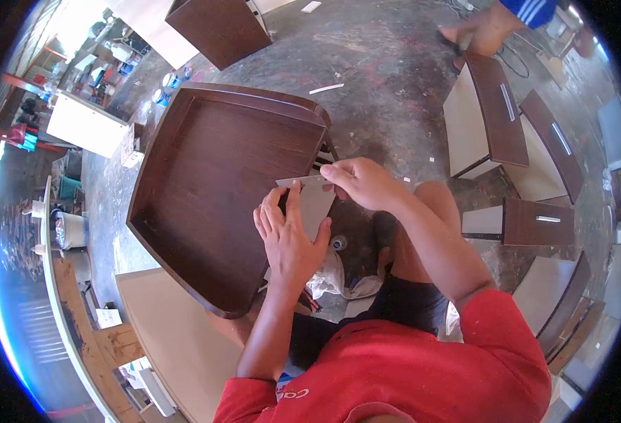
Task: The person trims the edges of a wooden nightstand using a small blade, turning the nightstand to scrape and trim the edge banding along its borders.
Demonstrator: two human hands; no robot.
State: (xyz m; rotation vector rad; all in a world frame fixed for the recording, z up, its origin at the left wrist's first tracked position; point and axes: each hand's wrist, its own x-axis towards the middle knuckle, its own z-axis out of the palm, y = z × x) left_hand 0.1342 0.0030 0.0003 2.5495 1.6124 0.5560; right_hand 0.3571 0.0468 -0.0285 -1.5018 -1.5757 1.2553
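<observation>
The left hand (289, 243) holds a thin grey sheet (315, 215) between bent fingers and thumb, while the right hand (358, 185) pinches the same sheet near its upper right corner. The sheet sits in front of the person, at the right edge of a large dark brown tray (215, 166), whose raised rim curves around a wood-grained floor. To the right stand two drawers with brown fronts and silver handles, an inner one (497, 113) and an outer one (554, 144); below them is a smaller drawer (539, 221) with a similar front. Beyond the tray, blue-and-white tubs (161, 97) rest on the floor. At far left a white bucket (73, 231) stands near a green bucket (69, 187); something dark seems to show at the white one's mouth, but blur hides what it is.
</observation>
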